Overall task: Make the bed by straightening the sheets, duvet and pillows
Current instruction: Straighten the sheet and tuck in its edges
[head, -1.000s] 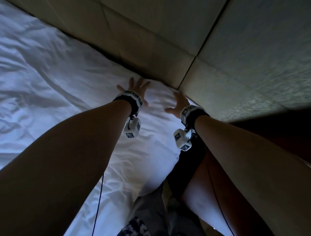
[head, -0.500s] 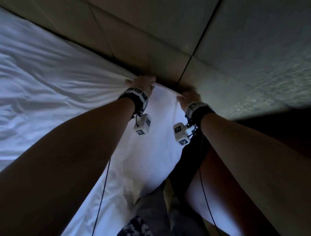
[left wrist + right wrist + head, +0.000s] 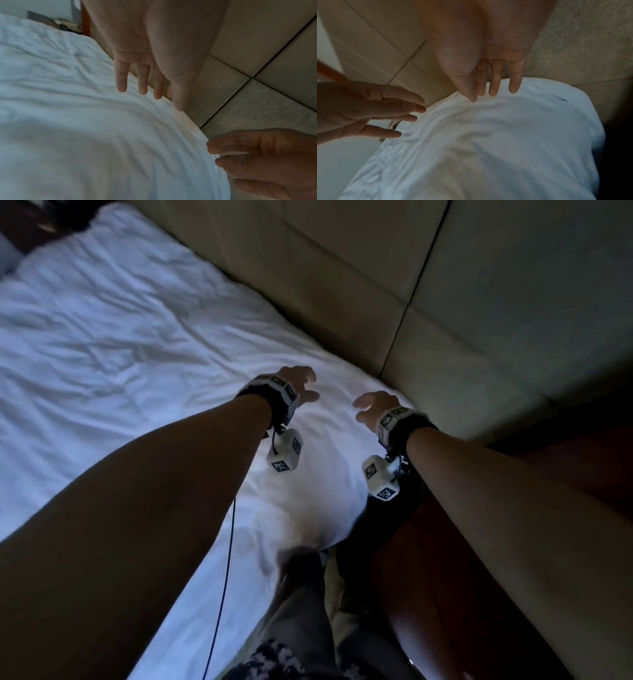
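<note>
A white duvet (image 3: pixel 130 344) lies wrinkled over the bed and reaches the padded headboard (image 3: pixel 342 275). Its near corner (image 3: pixel 342 440) bulges at the bed's right edge. My left hand (image 3: pixel 301 386) hovers over that corner with fingers spread and holds nothing. My right hand (image 3: pixel 371 405) floats a short way to its right, fingers loosely spread, also empty. In the left wrist view the left hand (image 3: pixel 145 83) hangs just above the duvet's (image 3: pixel 85 121) edge. In the right wrist view the right hand (image 3: pixel 493 86) has straight fingers over the duvet's (image 3: pixel 488 135) rounded corner.
The beige padded headboard runs along the duvet's far edge, with a textured panel (image 3: pixel 513 302) to its right. A dark wooden surface (image 3: pixel 565 474) lies under my right forearm. My legs (image 3: pixel 308 611) stand beside the bed. Dark items (image 3: pixel 34 217) sit past the far left corner.
Both hands gripped the duvet's top edge at the headboard half a second ago; now they have let go and drawn back, fingers spread. The view has shifted left.
</note>
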### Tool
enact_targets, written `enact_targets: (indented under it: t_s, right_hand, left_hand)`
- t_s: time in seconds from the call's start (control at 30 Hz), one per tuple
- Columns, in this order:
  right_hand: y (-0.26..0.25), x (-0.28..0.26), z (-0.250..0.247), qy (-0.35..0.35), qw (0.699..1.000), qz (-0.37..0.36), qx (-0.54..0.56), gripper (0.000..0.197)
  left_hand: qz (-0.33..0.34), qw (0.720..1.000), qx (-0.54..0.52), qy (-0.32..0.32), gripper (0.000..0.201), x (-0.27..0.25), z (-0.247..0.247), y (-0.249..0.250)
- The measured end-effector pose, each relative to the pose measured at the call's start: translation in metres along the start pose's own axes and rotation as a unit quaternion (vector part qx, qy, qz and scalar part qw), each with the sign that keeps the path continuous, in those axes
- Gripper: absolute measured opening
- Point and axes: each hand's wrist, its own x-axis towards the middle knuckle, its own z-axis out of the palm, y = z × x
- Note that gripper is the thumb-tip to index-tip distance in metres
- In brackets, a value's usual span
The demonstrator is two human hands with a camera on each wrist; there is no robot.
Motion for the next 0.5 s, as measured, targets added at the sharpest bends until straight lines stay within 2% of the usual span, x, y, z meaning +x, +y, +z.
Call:
enact_targets:
  t_s: [0.13,0.33,0.5]
  right_hand:
    - [-0.015,-0.047,0.042,-0.062,0.996,-0.054,-0.020,0.037]
    - [-0.040,-0.105,0.126,-0.178,0.974,-0.110,-0.085,0.041]
    - [-0.045,-0.133,0.199,-0.227,0.955,-0.142,-0.125,0.039]
  left_hand:
    - [-0.056,0.997,-0.034,0.046,0.048,-0.082,0.033,-0.041]
    - [-0.157,0.981,-0.100,0.059,0.047,-0.197,0.098,-0.098]
    - [-0.228,0.961,-0.147,0.049,0.045,-0.270,0.161,-0.147]
